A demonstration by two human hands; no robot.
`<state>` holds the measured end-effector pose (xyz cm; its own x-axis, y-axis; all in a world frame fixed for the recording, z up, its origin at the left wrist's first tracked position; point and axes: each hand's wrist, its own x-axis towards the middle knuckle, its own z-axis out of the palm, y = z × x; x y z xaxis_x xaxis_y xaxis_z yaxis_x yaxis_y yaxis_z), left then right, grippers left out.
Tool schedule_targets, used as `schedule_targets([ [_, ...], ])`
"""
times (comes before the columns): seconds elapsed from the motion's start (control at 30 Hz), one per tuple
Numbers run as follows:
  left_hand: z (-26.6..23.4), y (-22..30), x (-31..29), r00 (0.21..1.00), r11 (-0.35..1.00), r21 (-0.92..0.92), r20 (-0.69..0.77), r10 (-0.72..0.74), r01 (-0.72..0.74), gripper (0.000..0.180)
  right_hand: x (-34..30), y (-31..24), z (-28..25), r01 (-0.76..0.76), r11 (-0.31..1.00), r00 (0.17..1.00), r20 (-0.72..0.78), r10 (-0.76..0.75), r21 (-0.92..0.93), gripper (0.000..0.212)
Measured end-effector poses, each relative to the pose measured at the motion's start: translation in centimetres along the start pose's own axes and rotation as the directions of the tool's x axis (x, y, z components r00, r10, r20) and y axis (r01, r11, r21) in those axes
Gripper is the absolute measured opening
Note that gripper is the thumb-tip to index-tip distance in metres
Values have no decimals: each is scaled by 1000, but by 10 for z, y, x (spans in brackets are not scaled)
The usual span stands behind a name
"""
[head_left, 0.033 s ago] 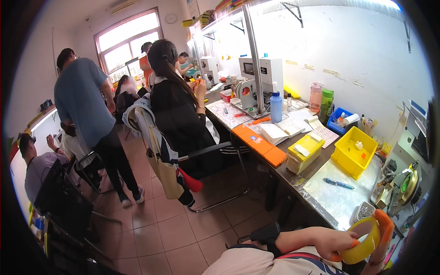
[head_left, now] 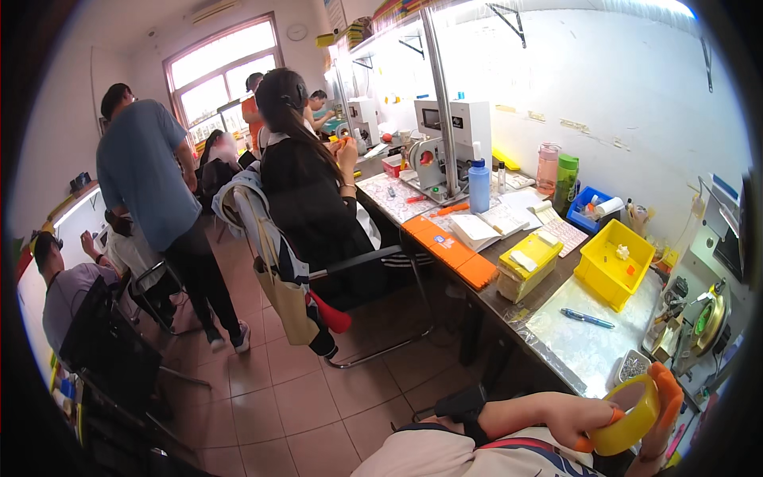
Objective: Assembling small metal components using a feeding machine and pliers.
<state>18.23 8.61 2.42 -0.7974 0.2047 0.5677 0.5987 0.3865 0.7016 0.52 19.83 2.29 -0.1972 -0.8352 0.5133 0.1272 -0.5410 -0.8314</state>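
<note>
A wide roll of yellow tape is between my hands at the lower right, beside the table's near edge. My left hand grips its left side, with an orange-covered fingertip at the ring's opening and another below the rim. My right hand is closed about the far right side, its orange-covered fingers upright along the roll. Part of that hand is hidden behind the tape. Near the roll, a small clear dish of metal bits sits on the work mat, with a blue pen farther back.
A yellow bin, a blue bin and a yellow-topped box stand along the table. To the right is a machine with a round part. A seated co-worker is ahead; a standing person is at the left.
The tape roll has turned slightly in my hands, and my left fingers have shifted on its rim. My right fingers are a little more spread. The standing person has moved slightly right.
</note>
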Motion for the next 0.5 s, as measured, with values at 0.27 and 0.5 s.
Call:
schedule_targets([
  [0.27,-6,24,-6,995,598,-801,-77,-70,-20,63,5,-8,24,254,890,961,206,-187,-380,56],
  [0.5,-12,29,-12,996,551,-835,-54,-74,-5,70,7,-5,17,294,907,952,178,-249,-302,59],
])
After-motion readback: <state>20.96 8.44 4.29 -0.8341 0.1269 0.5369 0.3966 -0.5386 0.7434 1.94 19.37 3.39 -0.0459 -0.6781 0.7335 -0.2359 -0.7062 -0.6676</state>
